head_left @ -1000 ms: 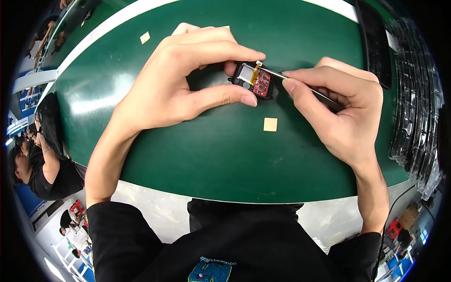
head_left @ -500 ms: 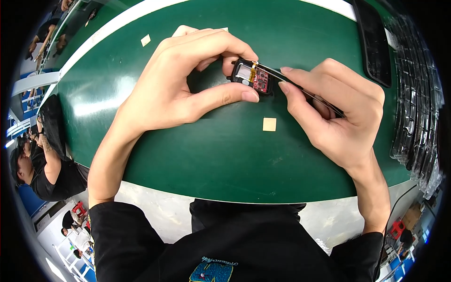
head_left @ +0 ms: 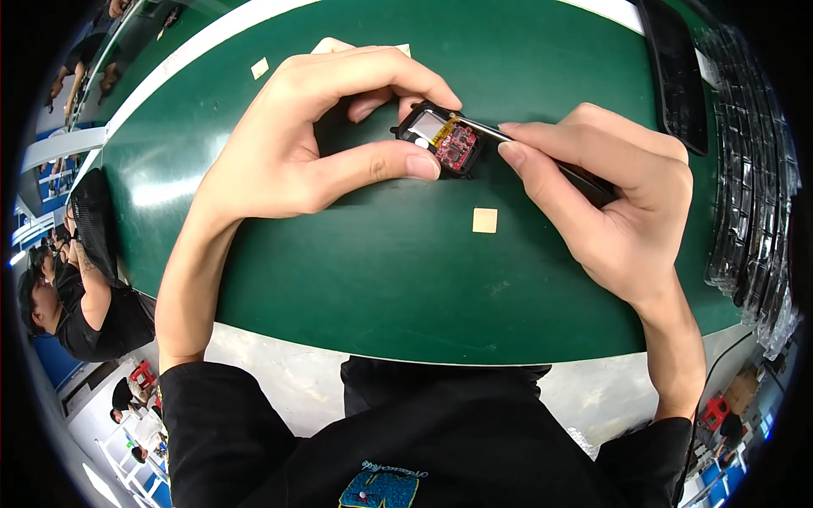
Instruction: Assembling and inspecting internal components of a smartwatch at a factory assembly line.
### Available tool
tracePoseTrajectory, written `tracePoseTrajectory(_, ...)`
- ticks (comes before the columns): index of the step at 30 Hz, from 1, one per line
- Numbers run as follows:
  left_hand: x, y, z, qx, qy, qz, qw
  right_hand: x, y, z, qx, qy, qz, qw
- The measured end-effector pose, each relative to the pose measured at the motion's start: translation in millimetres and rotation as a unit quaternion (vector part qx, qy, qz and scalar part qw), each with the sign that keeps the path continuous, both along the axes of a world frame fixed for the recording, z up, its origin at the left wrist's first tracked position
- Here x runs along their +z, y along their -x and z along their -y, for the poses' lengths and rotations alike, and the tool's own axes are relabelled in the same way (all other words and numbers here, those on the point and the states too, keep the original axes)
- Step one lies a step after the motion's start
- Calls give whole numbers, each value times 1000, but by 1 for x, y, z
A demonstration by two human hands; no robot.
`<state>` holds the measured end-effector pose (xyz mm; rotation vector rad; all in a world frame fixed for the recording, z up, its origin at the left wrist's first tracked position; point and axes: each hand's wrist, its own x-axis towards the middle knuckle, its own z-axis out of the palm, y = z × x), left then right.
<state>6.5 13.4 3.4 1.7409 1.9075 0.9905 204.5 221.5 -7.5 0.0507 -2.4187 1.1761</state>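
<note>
My left hand (head_left: 292, 140) grips a small open black electronic device (head_left: 472, 161) by its edges, between thumb and curled fingers, above the table. Inside the casing sit a red circuit board (head_left: 458, 147), a silver-grey flat part (head_left: 426, 127) and a strip of amber tape or flex between them. A small white round spot shows near my left thumb. From the right, my right hand (head_left: 622, 190) pinches slim dark tweezers (head_left: 489, 130). Their tips reach the device's upper edge by the amber strip; whether they hold anything is too small to tell.
On the green table (head_left: 364, 279) lies a pale yellow square (head_left: 484, 221), with another small pale piece (head_left: 260, 69) farther left. A black tray (head_left: 673, 80) stands at the far right, beside stacked clear plastic trays (head_left: 745, 178). A co-worker (head_left: 80, 296) sits off to the left.
The device has turned clockwise and shifted slightly left with my left hand. The tweezers now meet it at a flatter angle, tips still at its upper edge.
</note>
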Motion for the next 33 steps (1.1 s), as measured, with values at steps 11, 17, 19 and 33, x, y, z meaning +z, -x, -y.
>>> tracePoseTrajectory(11, 2, -4, 1, 9, 10, -27, 1000, 4, 0, 0, -1, 20, 47, 999)
tracePoseTrajectory(17, 1, -5, 0, -6, -7, -39, 999, 3, 0, 0, 1, 23, 48, 999)
tracePoseTrajectory(19, 2, -4, -1, -22, -10, -60, 998, 5, 0, 0, -3, 24, 48, 999)
tracePoseTrajectory(33, 1, -5, -2, -19, -4, -40, 999, 3, -1, 0, 5, 13, 34, 999)
